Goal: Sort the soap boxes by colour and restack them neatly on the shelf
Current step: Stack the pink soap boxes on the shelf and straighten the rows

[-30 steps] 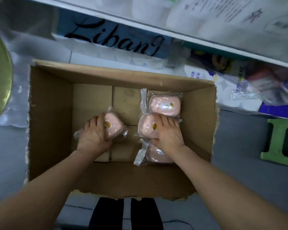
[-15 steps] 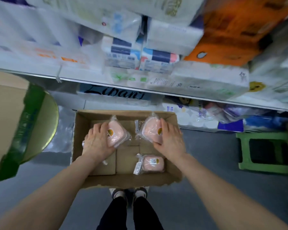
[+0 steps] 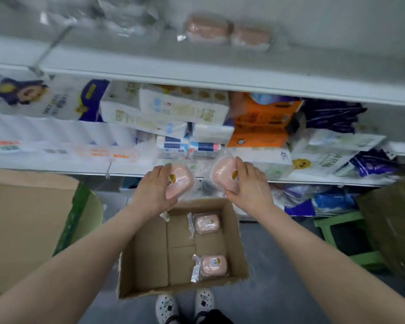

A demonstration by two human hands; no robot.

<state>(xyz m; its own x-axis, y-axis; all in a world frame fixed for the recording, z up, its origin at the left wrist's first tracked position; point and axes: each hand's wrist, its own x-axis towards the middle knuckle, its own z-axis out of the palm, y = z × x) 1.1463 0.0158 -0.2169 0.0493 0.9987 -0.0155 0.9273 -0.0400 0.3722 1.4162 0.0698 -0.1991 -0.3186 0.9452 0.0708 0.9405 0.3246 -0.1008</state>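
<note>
My left hand (image 3: pixel 155 188) grips a pink soap box in clear wrap (image 3: pixel 181 182), raised above the cardboard box (image 3: pixel 147 256) on the floor. My right hand (image 3: pixel 249 184) grips a second pink soap box (image 3: pixel 223 175) beside it. Both are level with the middle shelf's front edge. Two more wrapped pink soap boxes lie in the cardboard box, one at the far right (image 3: pixel 207 223) and one at the near right (image 3: pixel 214 265). On the top shelf (image 3: pixel 197 66) sit two pink soap boxes (image 3: pixel 227 32) side by side, blurred.
The middle shelf is packed with tissue and paper packs (image 3: pixel 168 113) and an orange pack (image 3: pixel 262 122). A large cardboard carton (image 3: pixel 26 230) stands at the left, a green stool (image 3: pixel 346 239) and another carton at the right. My shoes (image 3: pixel 185 305) are just behind the box.
Both hands have lifted a pink soap box each out of the cardboard box and up to shelf height. The view has tilted upward, bringing the top shelf into sight.
</note>
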